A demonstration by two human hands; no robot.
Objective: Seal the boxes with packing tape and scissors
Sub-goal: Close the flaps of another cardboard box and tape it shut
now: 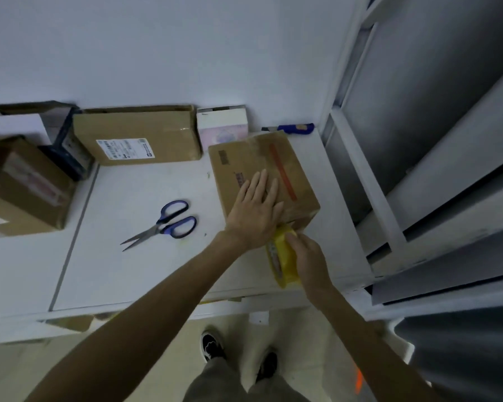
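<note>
A brown cardboard box (291, 161) with a red strip on its top lies on the right part of the white table (134, 262). My left hand (256, 210) presses flat on the box's near end with straight fingers. My right hand (308, 259) grips a yellow roll of packing tape (282, 256) just in front of the box's near edge. Blue-handled scissors (166, 221) lie partly open on the table to the left of the box, touched by neither hand.
Against the back wall stand a flat labelled brown box (140, 134), a small white and pink box (222, 123) and a blue utility knife (296, 128). More cardboard boxes (24, 184) are stacked at the left. A grey metal frame (389, 169) borders the table's right side.
</note>
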